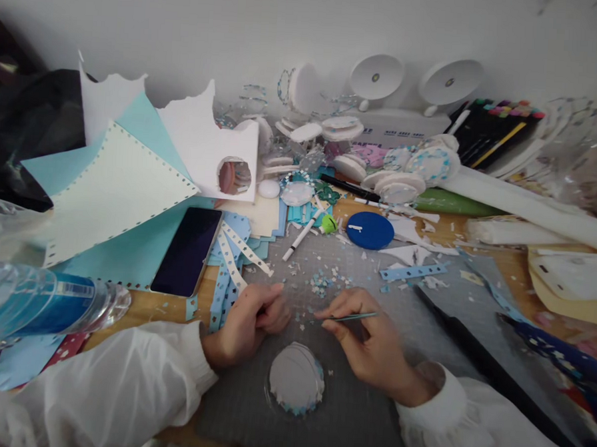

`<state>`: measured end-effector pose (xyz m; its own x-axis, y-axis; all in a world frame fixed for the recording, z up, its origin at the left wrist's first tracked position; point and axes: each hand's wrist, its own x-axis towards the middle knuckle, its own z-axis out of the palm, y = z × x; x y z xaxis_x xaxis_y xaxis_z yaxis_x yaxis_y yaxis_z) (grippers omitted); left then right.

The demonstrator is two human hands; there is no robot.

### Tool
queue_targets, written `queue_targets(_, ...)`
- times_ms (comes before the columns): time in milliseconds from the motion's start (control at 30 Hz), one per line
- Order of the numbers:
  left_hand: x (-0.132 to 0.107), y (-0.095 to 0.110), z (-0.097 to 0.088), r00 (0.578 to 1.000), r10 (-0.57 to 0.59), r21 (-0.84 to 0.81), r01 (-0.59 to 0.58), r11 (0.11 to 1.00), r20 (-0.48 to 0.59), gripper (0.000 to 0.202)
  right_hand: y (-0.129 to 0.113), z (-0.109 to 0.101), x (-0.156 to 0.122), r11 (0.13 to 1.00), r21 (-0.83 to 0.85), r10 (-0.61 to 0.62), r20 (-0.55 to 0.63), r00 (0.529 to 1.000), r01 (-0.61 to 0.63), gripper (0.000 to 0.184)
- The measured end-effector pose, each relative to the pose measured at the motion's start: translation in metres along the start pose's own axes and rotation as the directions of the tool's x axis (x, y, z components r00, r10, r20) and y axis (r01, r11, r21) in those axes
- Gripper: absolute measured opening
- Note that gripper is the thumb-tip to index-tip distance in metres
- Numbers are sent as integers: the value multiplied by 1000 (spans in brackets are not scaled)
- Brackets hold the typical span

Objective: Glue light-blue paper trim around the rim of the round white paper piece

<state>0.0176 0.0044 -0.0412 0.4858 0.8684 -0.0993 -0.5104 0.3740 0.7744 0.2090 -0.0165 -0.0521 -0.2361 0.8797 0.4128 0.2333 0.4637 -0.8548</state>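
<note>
My right hand point(365, 334) pinches a thin pair of tweezers point(356, 316), their tips at the edge of a scatter of tiny blue and white paper stars point(325, 281). My left hand point(253, 318) rests on the grey cutting mat point(358, 420) as a loose fist, and nothing shows in its curled fingers. Between and below both hands lies a round white disc point(297, 377) with a clear rim. Small blue and white stars line its lower edge. Beside the left hand are punched blue paper strips point(219, 296) and cream strips point(244, 247).
A phone point(187, 251), punched paper sheets point(114, 194) and a water bottle point(39, 303) lie left. Behind are a blue oval lid point(370, 230), a white pen point(302, 236) and stacked white discs point(398, 185). A long black tool point(472, 353) crosses the right side.
</note>
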Motion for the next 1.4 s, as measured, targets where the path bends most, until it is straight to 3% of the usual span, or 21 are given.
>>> queue_targets(233, -1, 1, 2, 999, -11, 11, 12, 1000, -30, 58, 1, 1, -1, 996, -55, -59, 145, 988, 68, 17)
queue_targets(467, 0, 1, 2, 999, -13, 31, 14, 999, -48, 59, 2, 3, 0, 990, -39, -128, 128, 983, 134, 18)
queue_targets(633, 0, 1, 3, 999, -6, 34, 8, 999, -51, 59, 5, 3, -1, 996, 90, 16, -15, 1000, -15, 16)
queue_targets(733, -1, -1, 2, 996, 3, 57, 2, 998, -88, 59, 4, 2, 1, 961, 242, 149, -47, 988, -134, 13)
queue_targets(833, -2, -2, 0, 987, 15, 186, 15, 982, -159, 52, 3, -1, 4, 915, 352, 250, -108, 962, -198, 12)
queue_targets(1000, -3, 1, 4, 981, -14, 447, 102, 888, -194, 30, 6, -3, 5, 861, 442, 358, -176, 917, -251, 13)
queue_targets(1400, -3, 2, 8, 992, -58, 607, 117, 786, -116, 22, 3, -1, 1, 787, 565, 414, -189, 890, -246, 18)
